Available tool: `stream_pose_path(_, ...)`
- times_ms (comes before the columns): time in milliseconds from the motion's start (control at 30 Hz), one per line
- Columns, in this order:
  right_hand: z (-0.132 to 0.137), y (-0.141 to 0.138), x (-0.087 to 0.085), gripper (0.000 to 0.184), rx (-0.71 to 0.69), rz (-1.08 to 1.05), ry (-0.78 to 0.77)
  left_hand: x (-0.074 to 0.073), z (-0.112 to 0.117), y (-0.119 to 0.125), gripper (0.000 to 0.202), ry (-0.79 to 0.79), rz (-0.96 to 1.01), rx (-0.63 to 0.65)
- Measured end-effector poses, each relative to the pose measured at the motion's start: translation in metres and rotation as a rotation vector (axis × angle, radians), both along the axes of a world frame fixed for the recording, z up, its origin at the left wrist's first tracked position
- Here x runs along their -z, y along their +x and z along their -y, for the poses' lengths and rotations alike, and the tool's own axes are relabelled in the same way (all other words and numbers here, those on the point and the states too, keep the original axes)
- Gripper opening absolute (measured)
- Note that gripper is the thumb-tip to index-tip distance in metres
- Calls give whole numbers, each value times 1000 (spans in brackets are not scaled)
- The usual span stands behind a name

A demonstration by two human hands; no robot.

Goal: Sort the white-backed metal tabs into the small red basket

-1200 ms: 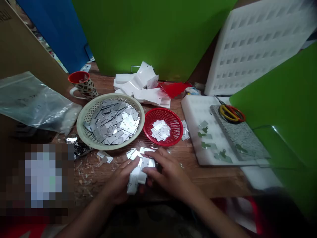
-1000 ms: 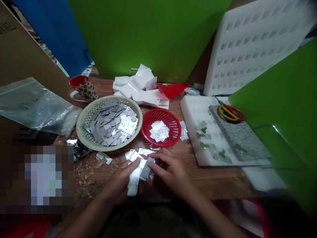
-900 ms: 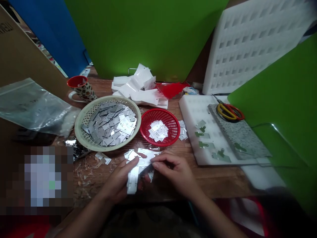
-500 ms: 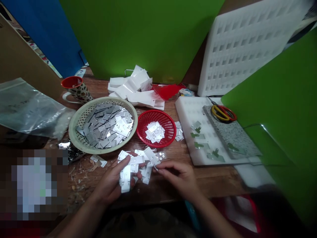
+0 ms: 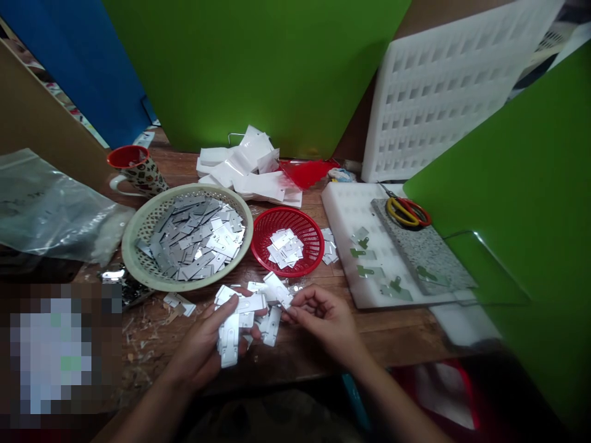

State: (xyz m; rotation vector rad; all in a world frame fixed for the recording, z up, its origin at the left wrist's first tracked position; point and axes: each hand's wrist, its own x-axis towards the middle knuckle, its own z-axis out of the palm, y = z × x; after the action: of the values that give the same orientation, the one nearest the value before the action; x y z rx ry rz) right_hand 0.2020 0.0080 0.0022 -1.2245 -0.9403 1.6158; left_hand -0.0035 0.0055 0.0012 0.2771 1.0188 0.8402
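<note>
My left hand [image 5: 203,344] is closed around a bunch of white plastic strips [image 5: 233,326] near the table's front edge. My right hand [image 5: 321,317] pinches the end of one strip [image 5: 278,289] that fans out from that bunch. Just beyond them stands a small red basket [image 5: 295,219] holding a few small white pieces [image 5: 285,246]. Left of it is a bigger cream basket [image 5: 133,231] full of several grey metal plates [image 5: 194,237].
A white foam tray [image 5: 341,206] at the right carries a grey slab [image 5: 418,249], scissors [image 5: 409,211] and green-tinted plates. White bags [image 5: 249,166] lie at the back, a red mug [image 5: 133,169] and a clear plastic bag [image 5: 50,206] at the left. Green boards stand behind and right.
My right hand has pulled one strip out and to the right from the bunch in my left hand. The view has shifted slightly right.
</note>
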Motion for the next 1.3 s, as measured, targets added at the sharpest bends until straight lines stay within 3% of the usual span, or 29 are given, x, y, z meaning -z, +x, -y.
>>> stream_pose_path(333, -21, -1, -14, 27, 34, 61, 32, 5, 3, -4, 27, 12, 9, 17)
stream_pose_path(533, -28, -3, -12, 31, 79, 41, 67, 6, 4, -7, 29, 14, 23, 17)
stream_pose_path(767, -55, 14, -13, 28, 167, 330, 258, 5, 4, -7, 31, -7, 25, 14)
stream_pose_path(1033, -81, 24, -11, 22, 37, 622, 294, 3, 3, -7, 30, -8, 32, 11)
stream_pose_path(1200, -64, 26, -28, 17, 75, 931, 455, 2, 3, -7, 31, 1, 13, 17)
stream_pose_path(1300, -38, 17, -33, 16, -51, 841, 434, 0, 4, -4, 34, -10, -5, 24)
